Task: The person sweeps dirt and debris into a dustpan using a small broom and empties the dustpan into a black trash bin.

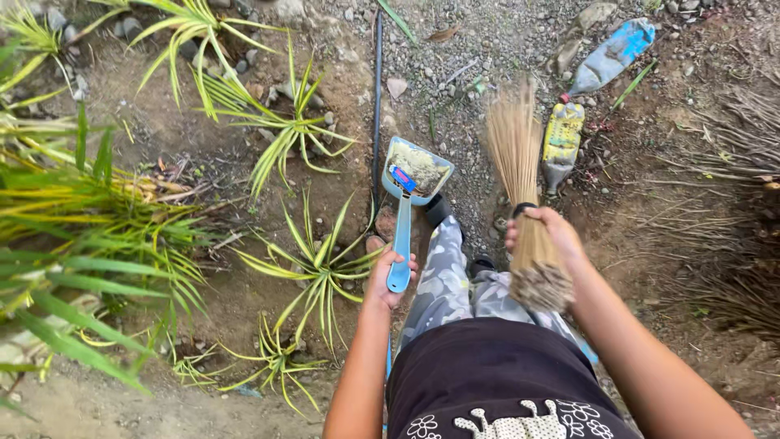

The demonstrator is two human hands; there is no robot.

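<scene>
Striped spiky plants [313,268] at 9 o'clock. Left hand [388,280] closed around smooth blue plastic dustpan [410,191], pan at 12, holding gritty dirt. Right hand [540,236] clasps bundled stick broom [520,175]. Crushed bottles [585,97] at 1 o'clock on gravel.

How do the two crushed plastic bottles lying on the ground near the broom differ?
The blue bottle lies farther from the person, slanted across the gravel and dirt; the yellow bottle lies nearer, roughly lengthwise beside the broom bristles. The blue bottle looks flatter and longer; the yellow bottle looks shorter and dirtier. Both are squashed, lying down, and untouched by either hand.
</scene>
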